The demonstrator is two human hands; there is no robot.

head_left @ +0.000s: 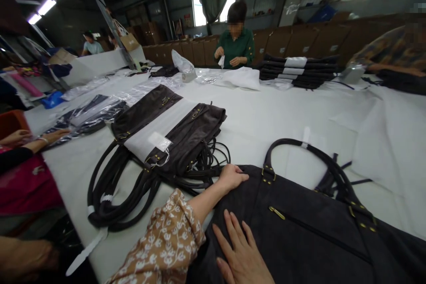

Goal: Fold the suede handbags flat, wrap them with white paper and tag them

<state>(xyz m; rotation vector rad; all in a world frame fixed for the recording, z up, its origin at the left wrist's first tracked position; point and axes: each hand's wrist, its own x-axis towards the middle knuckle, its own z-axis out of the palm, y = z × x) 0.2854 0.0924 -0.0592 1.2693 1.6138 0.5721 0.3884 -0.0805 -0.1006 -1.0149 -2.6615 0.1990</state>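
Note:
A large dark suede bag (299, 230) with brass zip and buckles lies flat on the white table (266, 115) right in front of me, its handle (299, 144) arching away from me. My left hand (233, 176), in a floral sleeve, grips the bag's top left corner with its fingers pressed together. Flat on the bag's near side lies my right hand (242, 253), fingers stretched and apart, holding nothing. To the left of my left hand, a pile of similar dark bags (173, 133) with white paper wraps trails long black straps (109, 195).
Another person's hands (49, 135) rest by plastic-wrapped bags (93, 111) at the left. A person in green (237, 40) handles white paper across the table, next to a stack of folded dark bags (299, 71). A patterned sleeve (392, 49) shows at far right. Cardboard boxes line the back.

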